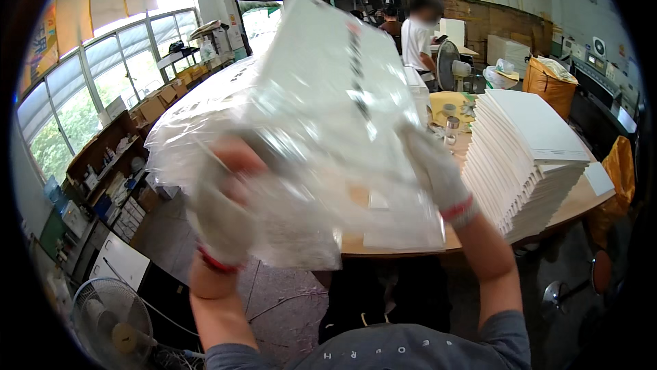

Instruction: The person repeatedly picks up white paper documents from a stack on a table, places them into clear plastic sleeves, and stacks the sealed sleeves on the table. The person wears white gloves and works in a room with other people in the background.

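Observation:
A flat white panel in a clear plastic bag is raised tilted in front of me, with dark print down its face. My left hand, in a pale work glove with a red cuff, is closed on the bag's lower left; bare skin shows at its fingers, smeared by motion. On the right edge, my gloved right hand grips the same bagged panel, its fingertips partly hidden. Loose plastic hangs below the panel between my hands. To the right stands a tall stack of white panels on the wooden table.
A pile of plastic-wrapped white packs lies at the left. Behind the stack are a small jar, a fan and a person in white. Another fan stands low at the left, a stool at the right.

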The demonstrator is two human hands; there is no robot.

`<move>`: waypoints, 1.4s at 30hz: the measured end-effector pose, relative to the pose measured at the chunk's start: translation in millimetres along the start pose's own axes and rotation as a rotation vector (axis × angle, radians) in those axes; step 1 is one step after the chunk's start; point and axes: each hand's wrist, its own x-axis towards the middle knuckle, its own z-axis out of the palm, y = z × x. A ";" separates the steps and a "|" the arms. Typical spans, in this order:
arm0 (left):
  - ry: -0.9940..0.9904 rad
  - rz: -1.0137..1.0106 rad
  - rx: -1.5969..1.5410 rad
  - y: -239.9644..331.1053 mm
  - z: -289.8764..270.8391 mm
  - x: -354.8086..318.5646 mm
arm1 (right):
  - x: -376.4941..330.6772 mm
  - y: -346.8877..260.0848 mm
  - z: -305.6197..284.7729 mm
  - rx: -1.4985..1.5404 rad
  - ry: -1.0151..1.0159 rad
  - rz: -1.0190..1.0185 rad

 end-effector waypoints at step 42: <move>-0.942 -0.620 -0.097 -150.4 378.1 -279.8 | -313.4 90.0 94.0 1.123 0.310 1.736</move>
